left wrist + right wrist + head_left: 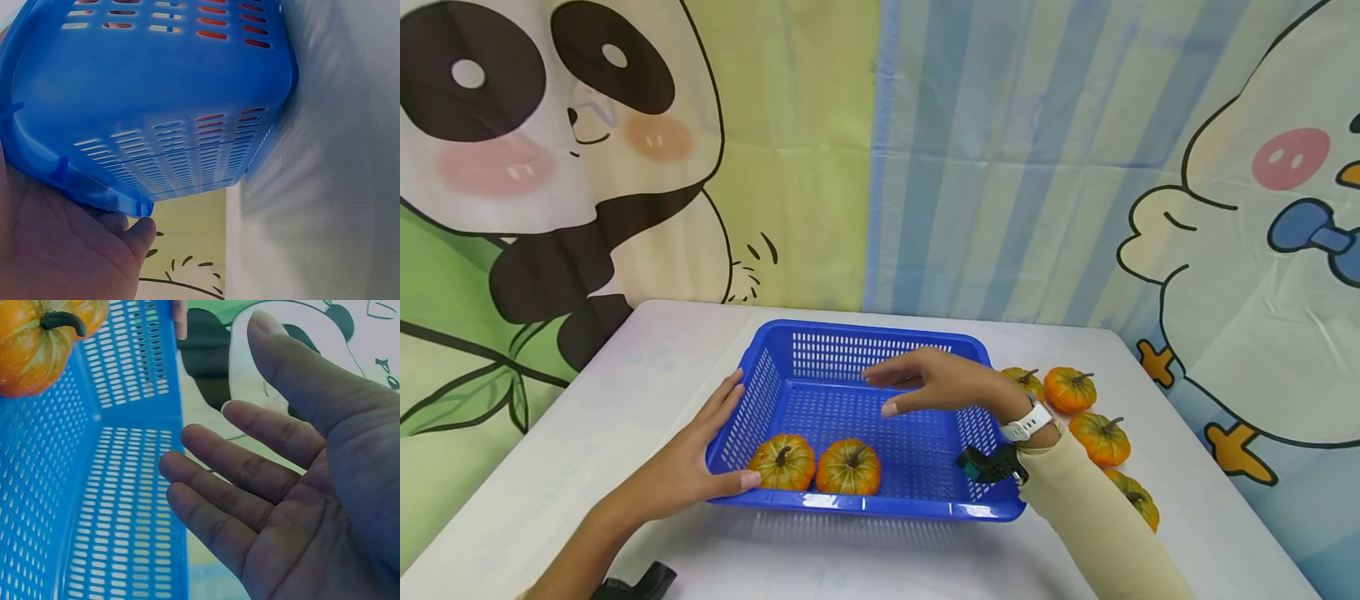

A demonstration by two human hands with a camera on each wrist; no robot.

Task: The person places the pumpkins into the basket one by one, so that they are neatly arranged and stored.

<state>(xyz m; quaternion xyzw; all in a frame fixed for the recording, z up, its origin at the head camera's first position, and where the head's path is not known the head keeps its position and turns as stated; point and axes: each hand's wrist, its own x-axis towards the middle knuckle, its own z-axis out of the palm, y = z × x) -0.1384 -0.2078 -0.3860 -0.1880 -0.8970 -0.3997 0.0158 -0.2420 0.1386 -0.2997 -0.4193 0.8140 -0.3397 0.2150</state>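
Note:
A blue plastic basket [880, 504] with slotted walls rests on the white table. Inside it, along the front wall, two small orange-and-green pumpkins [782, 463] sit side by side. My left hand [688, 462] rests on the basket's front left corner, fingers stretched along the left rim and thumb on the front rim. In the left wrist view, that hand [75, 244] touches the rim from outside. Above the inside of the basket hovers my right hand [936, 383]. Its relaxed fingers [231, 465] are apart in the right wrist view, holding nothing.
Several more pumpkins [1099, 439] lie in a row on the table to the right of the basket, one partly behind the right arm. A cartoon-printed curtain [970, 167] hangs behind the table [662, 358]. A black strap piece [640, 583] shows near the left forearm.

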